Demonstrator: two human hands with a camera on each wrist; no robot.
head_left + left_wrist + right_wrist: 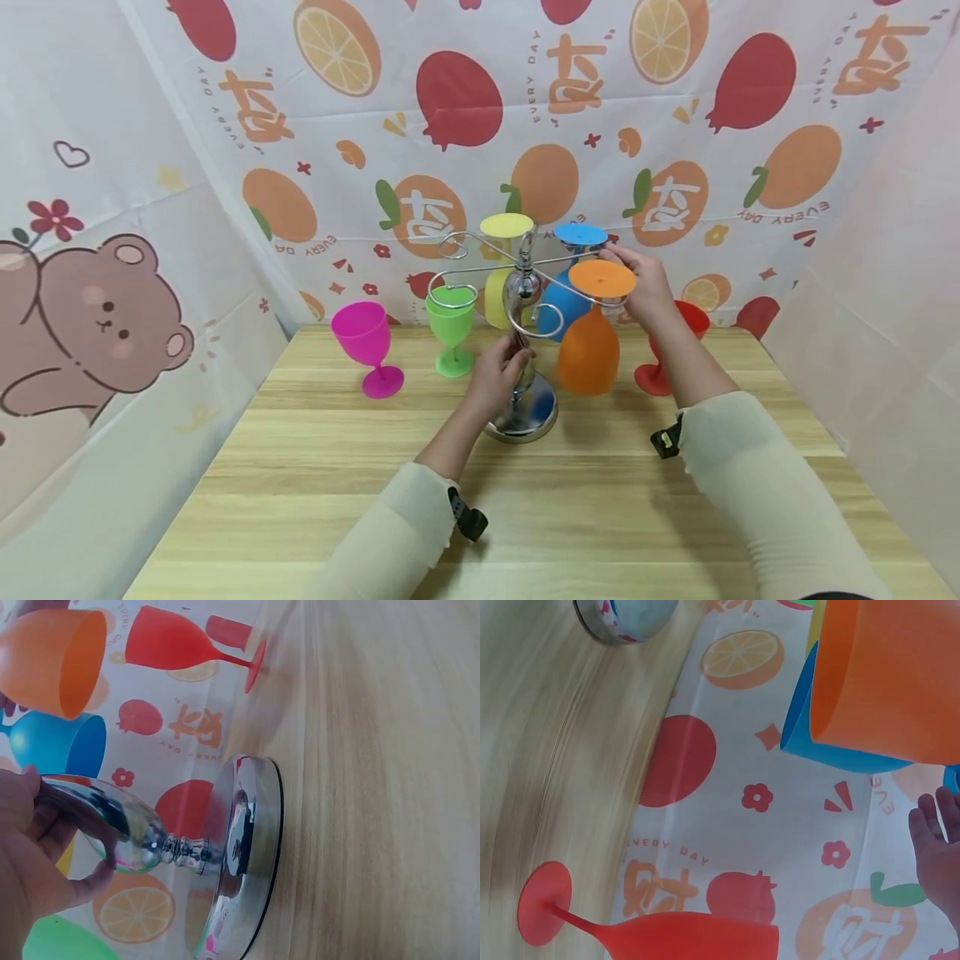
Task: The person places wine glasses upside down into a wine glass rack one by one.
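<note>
A chrome stand [517, 287] with curled wire arms holds upside-down goblets: yellow [506, 225], blue [562, 304] and orange [590, 354]. My left hand [495, 379] grips its shiny bulged stem [124, 825], fingers and thumb wrapped round the metal just above the round base [528, 412]. Beside the blue and orange goblets' feet is my right hand [645, 283], its fingertips by the end of a wire arm. In the right wrist view, the fingers [928, 814] look fairly straight, close to the blue goblet. The right thumb is hidden.
Upright on the wooden table [315, 483] stand a magenta goblet [363, 333] at left, a green goblet [452, 321] behind the stand, and a red goblet [654, 379] at right, partly behind my right arm. A fruit-print cloth [457, 100] hangs behind.
</note>
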